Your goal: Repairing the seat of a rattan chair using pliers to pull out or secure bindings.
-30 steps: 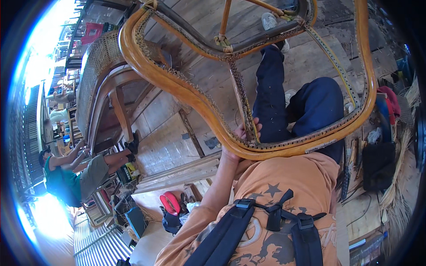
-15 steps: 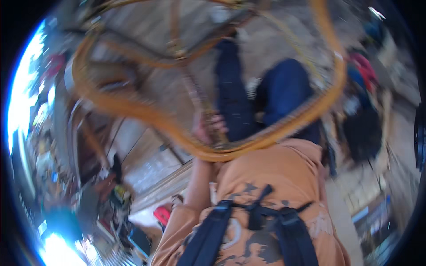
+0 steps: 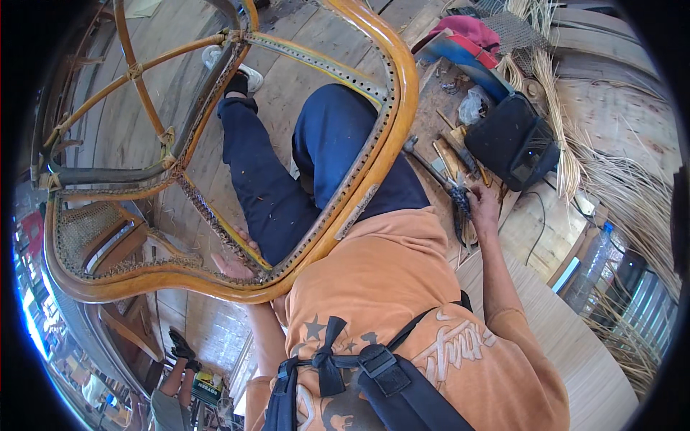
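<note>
A wooden chair frame (image 3: 407, 93), golden brown with a row of small holes along its inner edge, lies tilted over my lap. My left hand (image 3: 233, 266) grips a holed rail of it near the lower rim, partly hidden behind the frame. On my right, my right hand (image 3: 486, 208) is down among the tools, its fingers curled at the dark, wrapped grip of a hammer-like tool (image 3: 430, 167). Wooden-handled tools (image 3: 451, 154) lie beside it. What the fingertips touch is partly hidden.
Beyond the tools sit a black pouch (image 3: 507, 140), a clear plastic bag (image 3: 472, 106) and a red cloth (image 3: 467, 30). Bundles of cane strands (image 3: 611, 176) spread at the right, near a plastic bottle (image 3: 591, 262). Another caned chair (image 3: 118, 244) stands left; a person's hand (image 3: 180, 345) shows below.
The view has swung, and the chair frame now sits farther left in it. My right hand, hidden before, now shows at the tools. My left hand still holds the frame.
</note>
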Demonstrator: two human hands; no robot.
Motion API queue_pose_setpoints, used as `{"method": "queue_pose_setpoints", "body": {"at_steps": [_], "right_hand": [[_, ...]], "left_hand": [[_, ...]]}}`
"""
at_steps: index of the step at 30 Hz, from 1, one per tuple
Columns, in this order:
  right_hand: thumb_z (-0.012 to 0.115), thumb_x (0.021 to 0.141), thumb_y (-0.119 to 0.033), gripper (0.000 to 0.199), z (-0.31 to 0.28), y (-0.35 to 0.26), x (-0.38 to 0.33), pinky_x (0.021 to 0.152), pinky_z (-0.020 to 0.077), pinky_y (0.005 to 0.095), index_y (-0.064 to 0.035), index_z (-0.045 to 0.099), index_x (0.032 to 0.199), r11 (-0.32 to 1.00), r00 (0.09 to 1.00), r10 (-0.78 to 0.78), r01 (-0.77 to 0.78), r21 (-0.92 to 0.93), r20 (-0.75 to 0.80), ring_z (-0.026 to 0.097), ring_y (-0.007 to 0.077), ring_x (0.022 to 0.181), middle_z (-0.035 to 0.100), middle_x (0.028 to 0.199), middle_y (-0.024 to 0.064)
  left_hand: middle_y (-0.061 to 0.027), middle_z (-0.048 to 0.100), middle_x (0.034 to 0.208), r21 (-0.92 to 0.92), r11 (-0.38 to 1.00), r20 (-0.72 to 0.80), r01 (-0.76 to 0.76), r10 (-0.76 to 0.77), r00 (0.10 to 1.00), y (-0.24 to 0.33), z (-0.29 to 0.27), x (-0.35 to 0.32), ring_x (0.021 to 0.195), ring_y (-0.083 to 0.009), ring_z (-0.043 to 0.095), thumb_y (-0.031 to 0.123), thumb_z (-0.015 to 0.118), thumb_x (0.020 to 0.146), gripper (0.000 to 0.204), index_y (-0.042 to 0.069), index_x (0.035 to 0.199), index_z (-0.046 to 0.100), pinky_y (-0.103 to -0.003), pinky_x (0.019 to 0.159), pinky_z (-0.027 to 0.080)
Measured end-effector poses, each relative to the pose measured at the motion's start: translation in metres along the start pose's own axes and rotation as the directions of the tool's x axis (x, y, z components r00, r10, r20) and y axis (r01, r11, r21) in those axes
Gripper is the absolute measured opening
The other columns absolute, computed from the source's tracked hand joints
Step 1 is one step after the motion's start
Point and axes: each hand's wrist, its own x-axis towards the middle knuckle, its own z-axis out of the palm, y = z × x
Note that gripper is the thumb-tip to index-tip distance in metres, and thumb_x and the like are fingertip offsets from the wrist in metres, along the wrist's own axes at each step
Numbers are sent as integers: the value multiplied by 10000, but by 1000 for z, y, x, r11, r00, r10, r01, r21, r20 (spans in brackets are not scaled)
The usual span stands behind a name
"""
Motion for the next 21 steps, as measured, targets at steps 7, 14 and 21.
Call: {"method": "queue_pose_setpoints", "body": {"at_steps": [7,14,21], "right_hand": [[649,823,-186,253,-4,-9,-30,834,441,411,-50,616,1033,999,998,-17,19,-34,61,558,331,957,610,966,145],[630,829,-165,247,-9,4,-33,833,418,432,-67,585,1052,974,952,-73,5,-225,-296,534,329,978,596,1010,116],[675,771,-112,416,29,12,-55,882,453,405,-58,581,1172,997,997,80,-80,17,-11,586,356,994,637,1024,161]], "left_hand": [[-137,391,1432,774,608,-320,-176,615,721,-20,60,-72,1300,-295,391,618,389,916,724,119,1439,340,-482,1113,285],[-91,460,1351,795,594,-375,-121,638,673,-45,88,-46,1211,-237,469,463,646,861,677,129,1393,392,-442,1008,432],[-73,552,878,905,388,-200,-173,748,633,-48,39,-36,842,-243,555,385,558,933,306,103,1043,512,-419,785,504]]}}
